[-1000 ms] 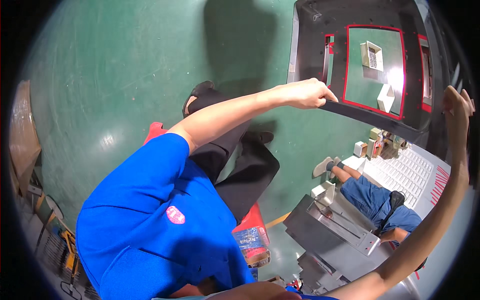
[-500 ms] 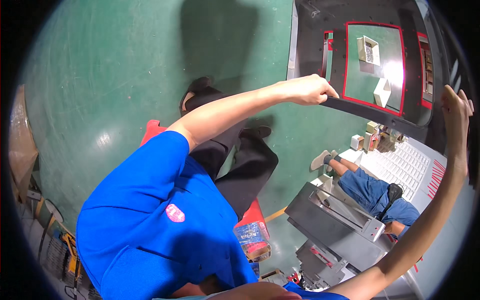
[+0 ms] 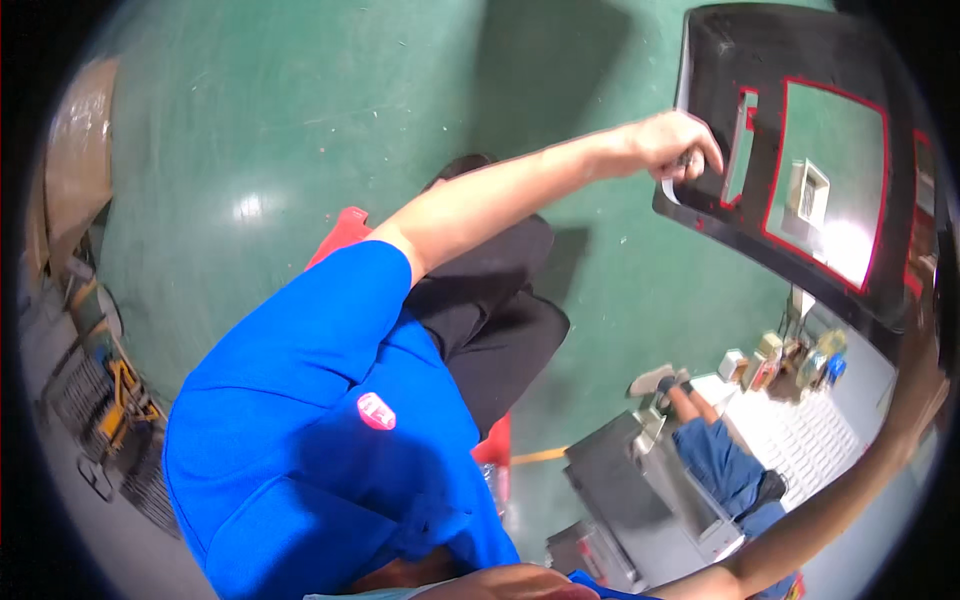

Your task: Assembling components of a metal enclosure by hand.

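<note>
The left hand (image 3: pixel 680 145) is at the lower left corner of a dark panel (image 3: pixel 735 60), index finger stretched over its face and the other fingers curled in by its edge; whether they are clamped on it cannot be told. The right hand (image 3: pixel 922 340), blurred at the three-to-four o'clock rim, is by the panel's right end; its grip cannot be told either.

The panel lies at two o'clock from the middle of the view, tilted, its near edge slanting from ten toward four o'clock. That way looks like its long axis, though the lens squeezes the right end. Its big red-edged window (image 3: pixel 835 130) has its longer sides running roughly from one to seven o'clock, and a narrow red-trimmed slot (image 3: pixel 740 155) on its nine o'clock side runs much the same way. Through the window a pale box (image 3: pixel 810 195) shows on the green floor (image 3: pixel 280 130).

Farther out, toward five o'clock, are a grey metal housing (image 3: pixel 625 475) and another person's blue shorts (image 3: pixel 715 460), with a white gridded surface (image 3: pixel 800 435) beyond them.
</note>
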Motion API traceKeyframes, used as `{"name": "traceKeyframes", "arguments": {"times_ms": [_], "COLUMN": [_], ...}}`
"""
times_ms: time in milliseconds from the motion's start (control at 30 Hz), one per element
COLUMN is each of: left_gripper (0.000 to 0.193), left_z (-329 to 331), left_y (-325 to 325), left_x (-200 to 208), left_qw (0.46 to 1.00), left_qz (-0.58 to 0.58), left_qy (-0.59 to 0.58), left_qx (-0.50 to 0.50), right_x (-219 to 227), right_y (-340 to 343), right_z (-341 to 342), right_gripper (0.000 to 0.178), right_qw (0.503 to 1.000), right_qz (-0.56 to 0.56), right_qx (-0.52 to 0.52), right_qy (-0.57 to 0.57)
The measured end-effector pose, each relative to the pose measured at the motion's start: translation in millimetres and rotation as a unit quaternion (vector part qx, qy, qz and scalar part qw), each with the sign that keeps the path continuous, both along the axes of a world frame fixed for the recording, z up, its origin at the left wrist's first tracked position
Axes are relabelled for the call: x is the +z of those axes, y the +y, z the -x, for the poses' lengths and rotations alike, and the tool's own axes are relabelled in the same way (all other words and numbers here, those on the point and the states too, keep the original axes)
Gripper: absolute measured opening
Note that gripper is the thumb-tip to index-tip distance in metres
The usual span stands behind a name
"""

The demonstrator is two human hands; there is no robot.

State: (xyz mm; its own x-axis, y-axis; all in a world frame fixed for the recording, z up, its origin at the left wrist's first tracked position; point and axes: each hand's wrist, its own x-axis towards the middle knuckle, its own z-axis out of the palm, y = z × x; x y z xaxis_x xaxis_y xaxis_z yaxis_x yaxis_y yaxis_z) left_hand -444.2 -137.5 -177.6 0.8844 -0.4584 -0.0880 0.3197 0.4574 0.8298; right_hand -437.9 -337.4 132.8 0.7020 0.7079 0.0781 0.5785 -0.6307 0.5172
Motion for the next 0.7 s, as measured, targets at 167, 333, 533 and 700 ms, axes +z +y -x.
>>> {"name": "traceKeyframes", "arguments": {"times_ms": [167,333,533,700], "left_gripper": [0.031,0.037,0.047,0.044], "left_z": [39.6,34.7,-13.2,-63.2], "left_y": [-10.1,-34.8,-27.3,-13.2], "left_x": [16.7,51.6,130.2,196.0], "left_qw": [0.988,0.983,0.979,0.975], "left_qz": [0.15,0.159,0.133,0.145], "left_qy": [0.011,0.05,0.095,0.085], "left_qx": [-0.024,0.072,0.125,0.144], "right_x": [-109.3,-148.1,-95.5,-27.9], "right_y": [51.8,39.8,58.9,77.5], "right_z": [25.6,12.6,-36.9,-80.1], "right_gripper": [0.02,0.022,0.02,0.014], "right_qw": [0.961,0.865,0.884,0.918], "right_qz": [-0.172,-0.35,-0.36,-0.33], "right_qx": [0.047,-0.088,0.012,0.088], "right_qy": [0.21,0.349,0.298,0.202]}}
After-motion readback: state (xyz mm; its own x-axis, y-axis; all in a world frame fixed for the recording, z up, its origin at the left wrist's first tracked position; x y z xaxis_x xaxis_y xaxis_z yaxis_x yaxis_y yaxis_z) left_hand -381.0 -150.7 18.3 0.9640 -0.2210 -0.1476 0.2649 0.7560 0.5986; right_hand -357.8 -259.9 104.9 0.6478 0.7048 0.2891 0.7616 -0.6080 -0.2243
